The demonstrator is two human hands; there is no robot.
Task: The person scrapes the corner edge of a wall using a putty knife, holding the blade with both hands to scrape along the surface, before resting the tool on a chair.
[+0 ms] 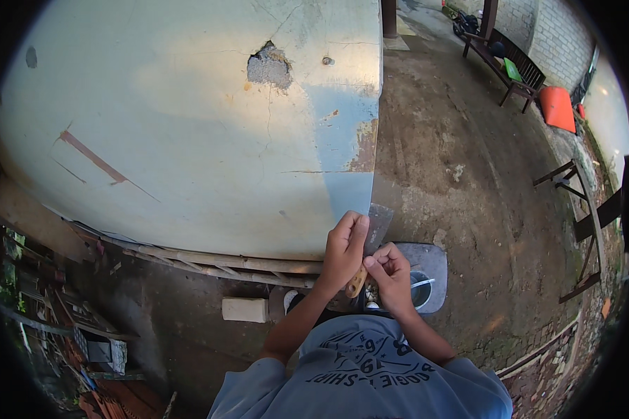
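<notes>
A putty knife (379, 225) with a thin grey metal blade and a wooden handle is between my two hands, in front of my chest. My left hand (342, 255) is closed, its thumb and curled fingers against the left edge of the blade. Lower down, my right hand (393, 279) pinches at the neck, where handle and blade meet; its fingertips partly hide that spot. The handle's end points down toward me. Just beyond the blade is the corner of a pale wall (189, 153), with a blue patch (339, 133) and peeling paint near its edge.
Below my hands, a grey board (437, 269) carries a dark bucket (421, 297) with a light stick in it. A pale block (245, 309) lies at left by a bamboo rail (210, 260). The wall has a broken hole (269, 68). A wooden bench (514, 59) stands far right.
</notes>
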